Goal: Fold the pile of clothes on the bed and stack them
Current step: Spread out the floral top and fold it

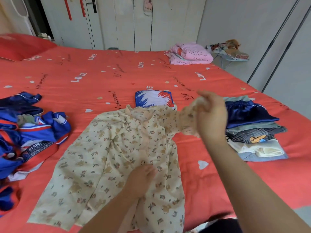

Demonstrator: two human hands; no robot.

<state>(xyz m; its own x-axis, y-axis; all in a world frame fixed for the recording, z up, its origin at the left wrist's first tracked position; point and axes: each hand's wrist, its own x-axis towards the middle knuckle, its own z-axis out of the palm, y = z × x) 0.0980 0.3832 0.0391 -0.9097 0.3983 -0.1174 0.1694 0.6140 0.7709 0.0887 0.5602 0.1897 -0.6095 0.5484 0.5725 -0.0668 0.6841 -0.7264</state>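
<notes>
A cream floral shirt (101,157) lies spread, front up, on the red bed (84,73). My left hand (143,177) rests flat on its lower front, near a button. My right hand (210,115) is raised over the bed's right side, blurred, and grips the shirt's right sleeve. A heap of unfolded blue, red and white clothes (25,137) sits at the left. A stack of folded clothes (252,132) with a dark blue satin piece on top stands at the right. One folded blue, white and red piece (154,98) lies just beyond the shirt's collar.
Folded pink bedding (190,53) lies at the bed's far right corner, with a cluttered small stand (230,51) beside it. A red pillow (21,46) is at the far left. White wardrobe doors (126,22) line the back wall.
</notes>
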